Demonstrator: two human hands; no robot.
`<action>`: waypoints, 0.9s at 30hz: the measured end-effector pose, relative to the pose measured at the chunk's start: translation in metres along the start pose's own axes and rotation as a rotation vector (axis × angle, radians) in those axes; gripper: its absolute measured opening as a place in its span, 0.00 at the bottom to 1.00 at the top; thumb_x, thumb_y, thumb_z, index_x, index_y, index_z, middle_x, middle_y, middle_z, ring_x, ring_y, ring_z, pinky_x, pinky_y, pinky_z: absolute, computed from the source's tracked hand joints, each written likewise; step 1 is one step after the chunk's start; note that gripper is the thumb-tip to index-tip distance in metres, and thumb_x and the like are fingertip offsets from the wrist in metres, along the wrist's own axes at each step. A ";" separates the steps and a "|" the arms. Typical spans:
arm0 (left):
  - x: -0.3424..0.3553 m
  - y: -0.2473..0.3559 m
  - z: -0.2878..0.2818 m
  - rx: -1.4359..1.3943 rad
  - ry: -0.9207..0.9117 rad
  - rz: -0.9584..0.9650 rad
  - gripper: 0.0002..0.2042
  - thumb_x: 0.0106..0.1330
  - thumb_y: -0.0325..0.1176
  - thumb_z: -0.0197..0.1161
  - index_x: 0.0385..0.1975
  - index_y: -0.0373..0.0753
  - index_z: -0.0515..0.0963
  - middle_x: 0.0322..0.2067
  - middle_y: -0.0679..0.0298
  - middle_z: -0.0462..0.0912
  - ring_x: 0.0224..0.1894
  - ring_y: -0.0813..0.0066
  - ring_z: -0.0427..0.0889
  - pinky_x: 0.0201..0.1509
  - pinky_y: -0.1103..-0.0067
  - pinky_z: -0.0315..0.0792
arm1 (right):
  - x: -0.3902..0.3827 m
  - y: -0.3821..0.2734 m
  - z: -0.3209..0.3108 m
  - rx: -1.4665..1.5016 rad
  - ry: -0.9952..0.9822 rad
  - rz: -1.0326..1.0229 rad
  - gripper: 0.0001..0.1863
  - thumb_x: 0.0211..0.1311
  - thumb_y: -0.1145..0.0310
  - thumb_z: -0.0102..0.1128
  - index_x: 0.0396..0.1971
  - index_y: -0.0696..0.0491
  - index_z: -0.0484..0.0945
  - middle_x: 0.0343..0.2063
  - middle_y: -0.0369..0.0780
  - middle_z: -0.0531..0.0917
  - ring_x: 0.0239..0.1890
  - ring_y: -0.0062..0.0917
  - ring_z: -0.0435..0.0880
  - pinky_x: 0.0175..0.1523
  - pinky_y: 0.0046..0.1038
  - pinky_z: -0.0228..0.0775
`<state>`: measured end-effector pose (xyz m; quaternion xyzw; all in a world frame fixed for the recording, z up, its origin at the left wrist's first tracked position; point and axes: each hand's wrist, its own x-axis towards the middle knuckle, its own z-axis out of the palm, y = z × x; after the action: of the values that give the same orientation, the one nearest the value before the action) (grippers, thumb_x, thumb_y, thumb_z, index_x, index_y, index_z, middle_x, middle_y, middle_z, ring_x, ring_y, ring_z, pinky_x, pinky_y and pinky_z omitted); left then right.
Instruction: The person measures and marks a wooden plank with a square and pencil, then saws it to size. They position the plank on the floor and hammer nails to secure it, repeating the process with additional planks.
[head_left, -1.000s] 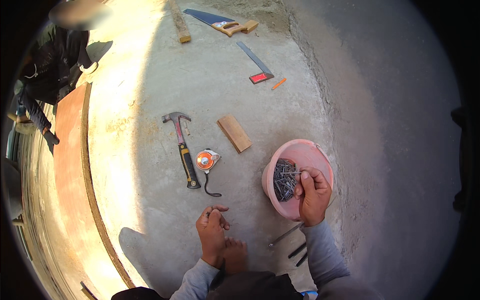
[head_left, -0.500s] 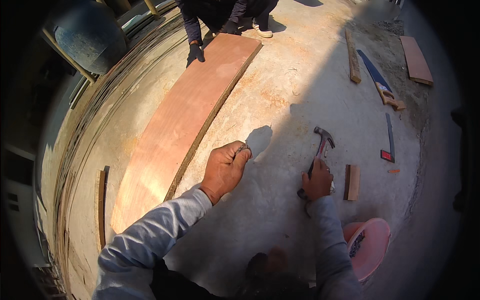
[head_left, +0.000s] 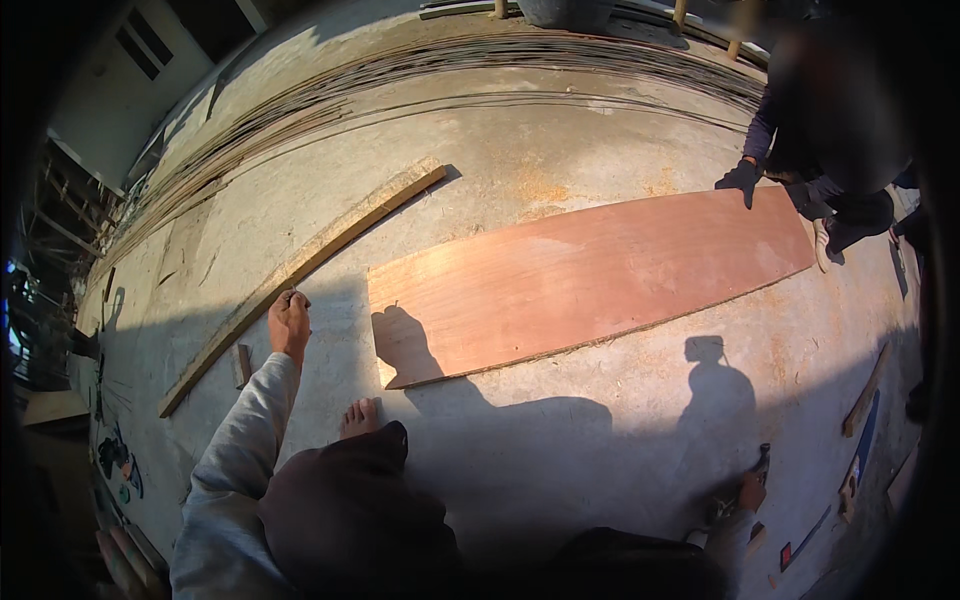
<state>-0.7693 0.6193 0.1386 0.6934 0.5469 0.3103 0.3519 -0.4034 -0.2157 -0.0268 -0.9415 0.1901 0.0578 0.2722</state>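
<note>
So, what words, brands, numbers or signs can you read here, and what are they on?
None can be read.
Saw and red-and-grey square: any markings are too small and blurred.
Hammer at the right hand: too small to tell.
Reddish board: no lettering visible.

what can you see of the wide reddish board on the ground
The board is a long, flat, roughly rectangular panel that looks like wood, perhaps plywood: reddish-brown with faint grain, paler and yellowish toward its left end. Its near long edge looks darker and rough. It lies broad face up on the concrete ground, mostly sunlit, with a dark shadow across its near left corner. A co-worker's dark-gloved hand is at its far edge, near the right end.
</note>
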 end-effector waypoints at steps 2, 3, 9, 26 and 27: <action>-0.003 -0.050 -0.006 -0.040 -0.034 -0.160 0.11 0.66 0.36 0.51 0.25 0.37 0.73 0.21 0.66 0.76 0.21 0.76 0.75 0.22 0.76 0.69 | -0.017 -0.029 -0.007 0.400 -0.124 0.153 0.10 0.47 0.70 0.59 0.29 0.59 0.79 0.26 0.49 0.82 0.28 0.42 0.83 0.31 0.41 0.75; -0.002 -0.069 -0.002 -0.074 -0.048 -0.205 0.11 0.67 0.36 0.50 0.27 0.37 0.74 0.24 0.64 0.79 0.22 0.75 0.77 0.23 0.76 0.70 | -0.030 -0.051 -0.009 0.546 -0.081 0.264 0.09 0.47 0.72 0.58 0.31 0.58 0.78 0.25 0.47 0.81 0.25 0.39 0.82 0.26 0.40 0.74; 0.015 -0.108 0.074 -0.243 -0.259 -0.269 0.11 0.69 0.36 0.51 0.33 0.37 0.78 0.34 0.63 0.83 0.36 0.74 0.80 0.38 0.75 0.74 | -0.139 -0.257 -0.026 0.471 -0.488 -0.260 0.25 0.47 0.83 0.52 0.50 0.57 0.71 0.26 0.41 0.77 0.17 0.23 0.78 0.16 0.25 0.71; -0.018 -0.061 0.123 -0.562 -0.100 -0.324 0.06 0.67 0.26 0.54 0.38 0.32 0.78 0.47 0.50 0.78 0.44 0.54 0.82 0.48 0.70 0.75 | -0.397 -0.679 0.201 -0.451 -1.065 -1.314 0.30 0.57 0.84 0.59 0.63 0.61 0.70 0.35 0.44 0.80 0.32 0.25 0.79 0.39 0.23 0.72; -0.018 -0.063 0.122 -0.583 -0.115 -0.352 0.06 0.68 0.26 0.54 0.39 0.32 0.77 0.47 0.52 0.78 0.43 0.55 0.82 0.47 0.71 0.75 | -0.405 -0.689 0.214 -0.445 -1.064 -1.388 0.30 0.57 0.84 0.60 0.63 0.61 0.70 0.35 0.45 0.80 0.32 0.26 0.79 0.39 0.23 0.73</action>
<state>-0.7072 0.5935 0.0175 0.4751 0.5257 0.3484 0.6136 -0.5091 0.5675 0.2166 -0.7241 -0.5877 0.3441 0.1093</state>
